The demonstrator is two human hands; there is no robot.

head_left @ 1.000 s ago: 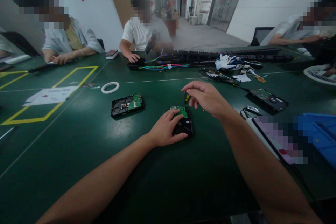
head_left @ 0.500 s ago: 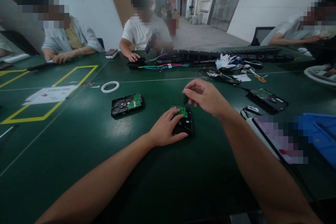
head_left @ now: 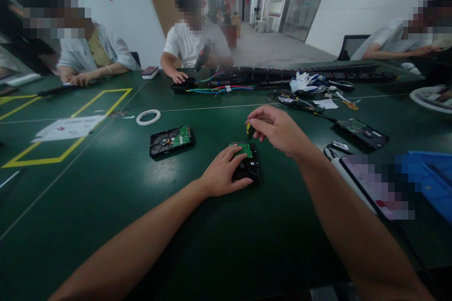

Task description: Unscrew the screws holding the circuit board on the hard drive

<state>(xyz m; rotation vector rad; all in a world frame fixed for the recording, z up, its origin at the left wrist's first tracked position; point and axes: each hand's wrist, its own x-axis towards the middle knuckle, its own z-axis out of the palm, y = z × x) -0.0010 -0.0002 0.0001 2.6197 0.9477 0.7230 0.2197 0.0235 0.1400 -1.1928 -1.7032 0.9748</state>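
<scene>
A black hard drive [head_left: 252,169] with a green circuit board lies on the table in front of me. My left hand [head_left: 222,171] is laid over its left side, fingers across the board and thumb along the near edge, holding it down. Above the drive's far right corner, my right hand [head_left: 273,129] pinches a short screwdriver [head_left: 250,130] with a yellow and black handle, pointing down. Its tip is too small to make out against the drive. A second hard drive [head_left: 171,141] lies to the left, and a third hard drive [head_left: 360,133] is at the right.
On the right lie a phone-like device [head_left: 367,183] with a cable and a blue bin [head_left: 432,183]. A white tape ring [head_left: 148,117] and a paper sheet [head_left: 67,128] are on the left. Cable bundles [head_left: 226,85] and white gloves [head_left: 304,83] lie farther back. Several people sit around the table.
The screwdriver has turned in my right fingers, so yellow on its handle now shows. My left hand and the hard drive have stayed in place.
</scene>
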